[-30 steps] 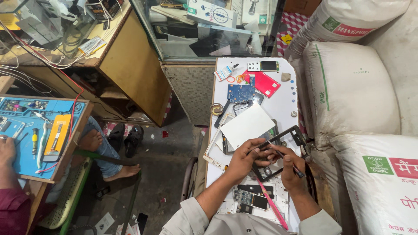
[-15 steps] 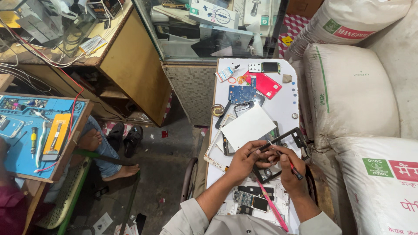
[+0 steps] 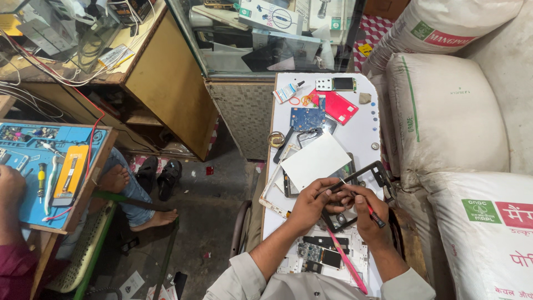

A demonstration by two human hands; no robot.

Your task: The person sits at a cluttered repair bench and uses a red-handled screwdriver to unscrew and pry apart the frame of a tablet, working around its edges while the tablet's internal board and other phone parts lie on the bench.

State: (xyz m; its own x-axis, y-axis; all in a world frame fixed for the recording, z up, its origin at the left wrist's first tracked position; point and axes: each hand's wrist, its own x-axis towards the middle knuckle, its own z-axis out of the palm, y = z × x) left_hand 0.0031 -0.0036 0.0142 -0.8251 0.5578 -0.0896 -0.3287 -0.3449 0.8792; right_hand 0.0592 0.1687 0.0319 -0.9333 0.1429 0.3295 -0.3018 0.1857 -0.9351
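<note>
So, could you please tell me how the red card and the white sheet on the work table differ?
The red card is bright red; the white sheet is plain white. The red card is smaller than the white sheet. The red card lies at the far end of the table, while the white sheet lies nearer the hands. Both are flat, rectangular and tilted.

My white table (image 3: 363, 125): blue circuit board (image 3: 307, 118), red cover (image 3: 337, 106), white sheet (image 3: 315, 161), pink stick (image 3: 345, 259), black frame (image 3: 372, 178).

Left hand (image 3: 311, 204), right hand (image 3: 370, 214); both curled
</note>
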